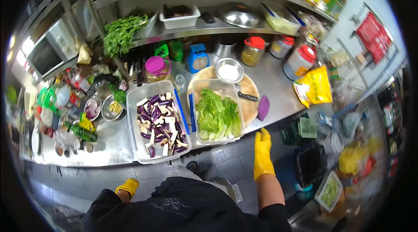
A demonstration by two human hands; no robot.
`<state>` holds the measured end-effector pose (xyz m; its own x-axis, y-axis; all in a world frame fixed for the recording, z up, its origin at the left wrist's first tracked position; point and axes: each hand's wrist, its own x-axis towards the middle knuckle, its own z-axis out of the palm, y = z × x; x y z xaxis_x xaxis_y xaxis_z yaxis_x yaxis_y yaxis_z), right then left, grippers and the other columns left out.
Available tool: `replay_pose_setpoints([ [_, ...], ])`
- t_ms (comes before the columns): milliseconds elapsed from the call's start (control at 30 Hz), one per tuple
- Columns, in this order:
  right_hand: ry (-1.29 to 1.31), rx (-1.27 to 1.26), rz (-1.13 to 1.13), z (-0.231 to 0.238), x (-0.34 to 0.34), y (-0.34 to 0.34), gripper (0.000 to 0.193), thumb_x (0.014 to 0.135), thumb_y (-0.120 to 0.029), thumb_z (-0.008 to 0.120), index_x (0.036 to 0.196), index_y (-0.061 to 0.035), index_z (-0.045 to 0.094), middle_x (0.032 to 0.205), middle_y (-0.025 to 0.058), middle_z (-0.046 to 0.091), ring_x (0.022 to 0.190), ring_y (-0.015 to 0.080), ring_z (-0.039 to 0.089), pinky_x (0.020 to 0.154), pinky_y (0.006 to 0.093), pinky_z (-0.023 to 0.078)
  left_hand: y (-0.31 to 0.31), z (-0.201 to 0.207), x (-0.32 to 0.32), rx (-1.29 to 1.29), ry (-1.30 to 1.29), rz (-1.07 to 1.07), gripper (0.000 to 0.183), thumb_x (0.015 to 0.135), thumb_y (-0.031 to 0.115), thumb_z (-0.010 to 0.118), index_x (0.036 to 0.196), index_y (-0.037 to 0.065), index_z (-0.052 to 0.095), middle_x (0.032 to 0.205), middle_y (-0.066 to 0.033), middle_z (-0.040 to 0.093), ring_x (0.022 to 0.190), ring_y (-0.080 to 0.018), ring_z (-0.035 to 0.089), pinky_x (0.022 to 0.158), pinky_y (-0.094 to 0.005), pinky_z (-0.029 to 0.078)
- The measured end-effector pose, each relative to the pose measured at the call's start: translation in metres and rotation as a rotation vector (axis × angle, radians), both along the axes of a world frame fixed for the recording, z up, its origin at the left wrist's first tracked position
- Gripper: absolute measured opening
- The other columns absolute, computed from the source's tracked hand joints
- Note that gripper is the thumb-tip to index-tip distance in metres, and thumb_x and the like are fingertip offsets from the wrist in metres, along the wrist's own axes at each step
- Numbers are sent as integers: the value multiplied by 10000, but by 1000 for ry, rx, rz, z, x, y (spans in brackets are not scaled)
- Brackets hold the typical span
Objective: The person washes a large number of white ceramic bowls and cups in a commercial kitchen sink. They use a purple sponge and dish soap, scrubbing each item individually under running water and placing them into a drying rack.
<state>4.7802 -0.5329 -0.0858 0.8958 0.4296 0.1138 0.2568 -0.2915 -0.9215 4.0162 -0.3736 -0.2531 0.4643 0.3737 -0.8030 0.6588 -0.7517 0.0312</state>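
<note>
My right hand (263, 149), in a yellow rubber glove, is held just in front of the counter edge with fingers stretched forward and nothing in it. Nearest to it, a flat purple oval piece (263, 108) lies by the round cutting board (250, 86). On that board rest a black-handled knife (247, 96), a metal bowl of white powder (230, 71) and part of a clear tub of leafy greens (219, 114). To its left stands a larger tub of cut eggplant (161, 123). My left hand (127, 186), also gloved, hangs low, away from the counter; its fingers are hidden.
Red-lidded jars (253, 51) and a yellow bag (313, 87) stand at the back right. A blue scale (199, 59) is behind the board. Bottles and bowls crowd the left counter (104, 145). A black-lined bin (311, 162) stands on the floor at right.
</note>
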Motion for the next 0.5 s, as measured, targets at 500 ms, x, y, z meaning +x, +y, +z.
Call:
replay_pose_setpoints([
  [500, -413, 18, 261, 61, 230, 135, 335, 1043, -197, 495, 1258, -34, 692, 1126, 172, 736, 1034, 273, 695, 935, 349, 516, -426, 113, 110, 271, -229, 1328, 370, 950, 375, 643, 1137, 70, 739, 1135, -192, 726, 1124, -355, 670, 961, -413, 520],
])
